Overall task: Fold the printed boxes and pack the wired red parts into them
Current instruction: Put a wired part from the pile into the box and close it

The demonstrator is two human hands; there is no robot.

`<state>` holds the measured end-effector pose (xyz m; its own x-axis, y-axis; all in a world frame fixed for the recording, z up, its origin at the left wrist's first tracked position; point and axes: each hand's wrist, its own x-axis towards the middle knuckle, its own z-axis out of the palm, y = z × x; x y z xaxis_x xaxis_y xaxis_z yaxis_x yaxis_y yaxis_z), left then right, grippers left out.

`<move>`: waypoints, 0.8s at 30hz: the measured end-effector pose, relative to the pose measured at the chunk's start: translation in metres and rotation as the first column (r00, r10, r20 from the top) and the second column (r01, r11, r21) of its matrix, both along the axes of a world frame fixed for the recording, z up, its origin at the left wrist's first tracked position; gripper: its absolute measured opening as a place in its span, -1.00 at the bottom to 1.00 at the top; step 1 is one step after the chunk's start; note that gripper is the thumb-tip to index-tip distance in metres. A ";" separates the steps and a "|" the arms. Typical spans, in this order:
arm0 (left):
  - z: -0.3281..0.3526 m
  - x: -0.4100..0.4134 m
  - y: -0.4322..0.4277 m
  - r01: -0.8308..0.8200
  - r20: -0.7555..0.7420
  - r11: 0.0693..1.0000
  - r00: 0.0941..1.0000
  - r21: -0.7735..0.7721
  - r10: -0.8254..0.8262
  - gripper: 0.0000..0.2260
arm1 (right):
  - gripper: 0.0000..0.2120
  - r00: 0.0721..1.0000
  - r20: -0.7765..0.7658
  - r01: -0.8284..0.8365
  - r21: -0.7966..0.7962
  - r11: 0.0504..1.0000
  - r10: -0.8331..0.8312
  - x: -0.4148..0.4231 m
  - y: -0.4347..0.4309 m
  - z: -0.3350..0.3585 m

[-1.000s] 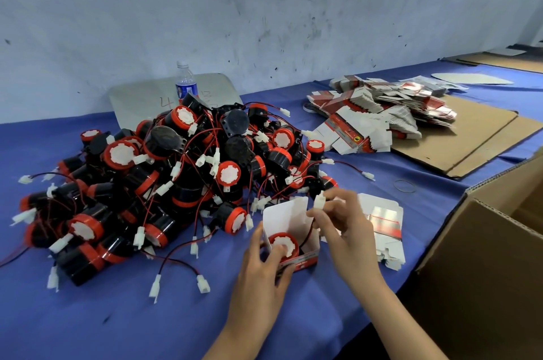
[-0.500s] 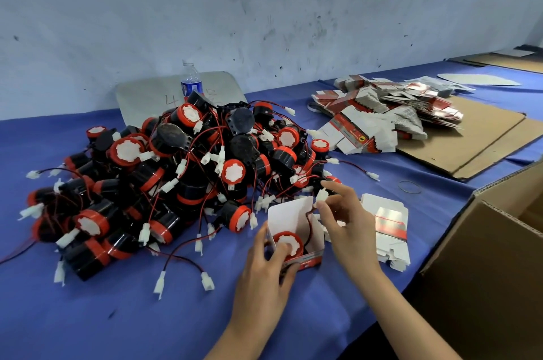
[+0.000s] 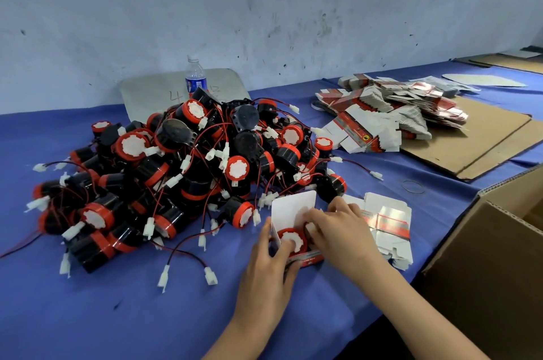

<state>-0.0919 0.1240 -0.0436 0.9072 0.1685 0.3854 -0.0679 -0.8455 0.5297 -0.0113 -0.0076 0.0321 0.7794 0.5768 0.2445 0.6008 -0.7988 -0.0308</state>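
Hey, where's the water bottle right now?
In the head view, the water bottle stands left of centre at the wall, just behind the pile of wired red parts.

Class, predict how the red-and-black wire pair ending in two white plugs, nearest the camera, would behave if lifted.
Probably floppy: the red-and-black wire pair lies in loose curves. Likely light, being thin. It may snag, since it runs back into the tangled pile of black-and-red parts.

Water bottle [image 3: 194, 77] stands by a grey board [image 3: 152, 95] below a scuffed wall [image 3: 264, 6]; cardboard sheets [image 3: 484, 136], a rubber band [image 3: 413, 186] on the blue table [image 3: 88, 315]; open carton [image 3: 484, 256] at right.
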 end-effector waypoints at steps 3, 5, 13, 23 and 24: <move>0.004 -0.001 -0.002 0.007 0.062 1.000 0.998 0.025 -0.008 -0.69 | -0.71 0.996 -0.078 -0.054 -0.025 0.998 0.052 -0.003 0.002 -0.005; 0.008 -0.002 -0.002 0.015 0.092 0.999 0.996 0.046 -0.020 -0.70 | -0.70 0.993 -0.107 -0.045 0.013 0.999 0.046 -0.003 0.000 -0.008; 0.010 -0.003 -0.001 -0.052 0.197 0.989 0.980 0.140 0.024 -0.67 | -0.70 0.953 -0.264 0.151 -0.006 0.989 -0.147 -0.011 0.002 -0.007; 0.012 -0.005 -0.004 0.098 0.196 0.984 0.973 0.146 -0.125 -0.53 | -0.70 0.976 -0.130 0.206 0.326 0.923 -0.172 -0.027 0.008 -0.031; 0.013 -0.006 -0.005 0.095 0.191 0.986 0.974 0.135 -0.120 -0.52 | -0.70 0.972 -0.112 0.234 0.352 0.906 -0.207 -0.031 0.009 -0.034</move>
<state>-0.0975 0.1187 -0.0307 0.8209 0.0135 0.5709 -0.2553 -0.8856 0.3880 -0.0424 0.0018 -0.0017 0.8993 0.2715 0.3429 0.3964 -0.8372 -0.3768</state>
